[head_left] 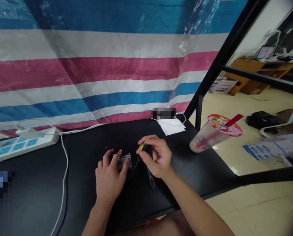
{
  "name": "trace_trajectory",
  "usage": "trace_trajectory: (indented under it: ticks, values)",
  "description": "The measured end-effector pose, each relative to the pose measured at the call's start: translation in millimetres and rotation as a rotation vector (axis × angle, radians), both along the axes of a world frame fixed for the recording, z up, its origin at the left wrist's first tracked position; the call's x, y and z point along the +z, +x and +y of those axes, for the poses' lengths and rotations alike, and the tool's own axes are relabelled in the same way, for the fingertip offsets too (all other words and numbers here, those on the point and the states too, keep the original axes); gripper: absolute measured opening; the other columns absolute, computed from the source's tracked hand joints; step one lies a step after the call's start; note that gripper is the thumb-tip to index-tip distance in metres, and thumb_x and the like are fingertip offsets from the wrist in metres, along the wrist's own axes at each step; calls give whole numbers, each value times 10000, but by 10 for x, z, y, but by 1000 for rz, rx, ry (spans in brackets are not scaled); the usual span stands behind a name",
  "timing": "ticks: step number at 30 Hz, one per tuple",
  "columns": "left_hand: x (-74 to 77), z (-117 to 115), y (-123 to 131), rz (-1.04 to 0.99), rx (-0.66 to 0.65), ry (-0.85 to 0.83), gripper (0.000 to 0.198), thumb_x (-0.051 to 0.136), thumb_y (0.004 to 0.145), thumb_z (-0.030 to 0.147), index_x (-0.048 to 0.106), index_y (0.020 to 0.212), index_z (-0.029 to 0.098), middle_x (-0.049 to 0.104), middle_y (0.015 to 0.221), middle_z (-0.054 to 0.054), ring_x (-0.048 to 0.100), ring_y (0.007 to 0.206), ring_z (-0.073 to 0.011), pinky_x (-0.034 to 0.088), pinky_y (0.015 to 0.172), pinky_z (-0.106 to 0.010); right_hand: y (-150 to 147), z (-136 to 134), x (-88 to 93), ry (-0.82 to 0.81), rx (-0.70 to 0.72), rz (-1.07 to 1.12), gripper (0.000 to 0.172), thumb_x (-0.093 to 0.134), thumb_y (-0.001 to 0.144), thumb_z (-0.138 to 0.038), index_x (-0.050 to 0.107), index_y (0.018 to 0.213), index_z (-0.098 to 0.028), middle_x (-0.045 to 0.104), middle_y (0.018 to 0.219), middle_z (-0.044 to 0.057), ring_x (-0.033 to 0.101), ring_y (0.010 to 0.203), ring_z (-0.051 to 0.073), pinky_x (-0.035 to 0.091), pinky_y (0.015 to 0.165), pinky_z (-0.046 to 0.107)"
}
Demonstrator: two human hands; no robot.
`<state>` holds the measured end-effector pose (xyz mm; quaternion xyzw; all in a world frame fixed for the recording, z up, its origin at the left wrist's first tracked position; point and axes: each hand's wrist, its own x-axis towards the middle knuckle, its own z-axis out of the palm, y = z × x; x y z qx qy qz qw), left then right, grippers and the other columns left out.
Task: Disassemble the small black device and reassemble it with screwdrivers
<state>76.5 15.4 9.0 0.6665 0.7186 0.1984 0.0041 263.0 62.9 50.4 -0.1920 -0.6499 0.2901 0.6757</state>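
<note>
My left hand (109,180) grips a small clear plastic case (124,162) on the black tabletop (87,196), with its fingers over the case's left side. My right hand (156,155) pinches a slim tool with a yellow-and-black handle, probably a small screwdriver (142,147). Its thin dark shaft points down left, close to the case. A clear-handled screwdriver (152,183) lies on the table beneath my right hand, partly hidden by it.
A white power strip (21,144) and a white cable (65,164) lie at the table's left. White paper (172,127) lies at the back edge. A tilted plastic cup with a red straw (215,132) stands at the right, beside a black metal frame. A striped tarp (99,72) hangs behind.
</note>
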Motion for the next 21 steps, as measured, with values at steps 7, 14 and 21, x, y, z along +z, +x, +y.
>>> trace_trajectory:
  ticks: [7,14,21]
  values:
    - [38,-166,-29,47,23,23,498,590,992,549,653,1418,299,543,1573,-56,582,1218,-356,516,937,-497,-16,102,-58,-268,-55,212,305,757,938,-226,631,1211,-275,686,1076,14,708,748,104,639,699,278]
    - [78,-397,-194,59,97,-21,457,526,1005,554,644,1342,268,672,1362,-92,578,1245,-389,505,914,-550,-23,154,-75,-328,-63,216,284,761,928,-237,643,1183,-274,701,1045,7,692,736,101,625,682,272]
    - [69,-374,-315,-167,-74,189,330,537,1014,512,689,1088,228,683,1259,-108,626,1157,-325,503,979,-506,-3,194,-51,-322,-98,259,270,760,923,-272,640,1165,-260,708,981,-8,670,648,88,588,608,254]
